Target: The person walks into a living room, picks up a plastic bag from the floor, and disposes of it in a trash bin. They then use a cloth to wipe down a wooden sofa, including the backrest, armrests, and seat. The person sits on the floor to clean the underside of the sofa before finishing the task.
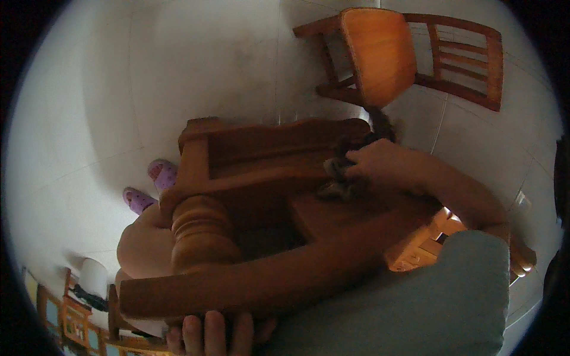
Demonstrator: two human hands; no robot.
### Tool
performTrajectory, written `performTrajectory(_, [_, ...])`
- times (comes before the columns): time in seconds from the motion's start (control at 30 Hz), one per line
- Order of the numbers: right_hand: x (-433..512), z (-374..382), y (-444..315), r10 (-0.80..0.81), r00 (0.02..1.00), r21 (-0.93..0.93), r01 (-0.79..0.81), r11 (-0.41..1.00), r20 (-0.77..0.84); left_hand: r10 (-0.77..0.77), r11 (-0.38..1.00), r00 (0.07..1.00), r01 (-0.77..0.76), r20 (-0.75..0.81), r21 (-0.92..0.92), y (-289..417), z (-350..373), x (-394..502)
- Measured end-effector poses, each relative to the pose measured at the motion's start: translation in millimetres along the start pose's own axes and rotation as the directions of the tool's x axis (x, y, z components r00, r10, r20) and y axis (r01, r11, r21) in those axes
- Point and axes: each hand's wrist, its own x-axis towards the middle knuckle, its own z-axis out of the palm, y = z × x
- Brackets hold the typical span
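A brown wooden piece of furniture (267, 285), with a thick curved rail and a turned post (200, 231), fills the middle of the view and looks blurred in places. At the bottom, the fingers of my left hand (218, 331) curl against the rail's lower edge; the palm and thumb are hidden. My right hand (383, 167) grips a dark, crumpled cloth (340, 191) over the far part of the furniture. Part of the cloth hangs beyond the knuckles, near the scalloped wooden panel.
A wooden chair (383, 53) with a slatted back stands at the upper right on the tiled floor (200, 58). Feet in purple clogs (162, 173) and a bare knee (142, 242) are at the left. More wooden furniture (75, 320) shows at the lower left.
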Motion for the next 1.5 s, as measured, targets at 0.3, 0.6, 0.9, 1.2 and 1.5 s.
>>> performTrajectory(0.3, [3,-2,-11,-0.246,0.951,0.177,0.279,0.944,-0.186,0.001,1.0,0.992,0.001,-0.127,0.015,2,2,-3])
performTrajectory(0.6, [19,-1,7,-0.27,0.929,-0.02,0.274,0.962,-0.253,0.017,1.0,0.992,-0.017,-0.128,-0.003,0,4,-3])
performTrajectory(0.9, [-29,22,51,0.268,0.96,-0.034,-0.266,0.963,0.081,0.017,0.999,0.994,-0.02,-0.104,-0.028,2,4,-4])
performTrajectory(1.2, [-46,43,54,0.017,0.996,0.557,0.033,0.83,-0.084,0.016,0.998,0.997,-0.021,-0.078,-0.053,2,3,-7])
performTrajectory(1.5, [-87,89,111,0.3,0.92,0.541,-0.39,0.745,0.251,0.005,0.997,0.997,-0.01,-0.071,-0.072,2,8,-10])
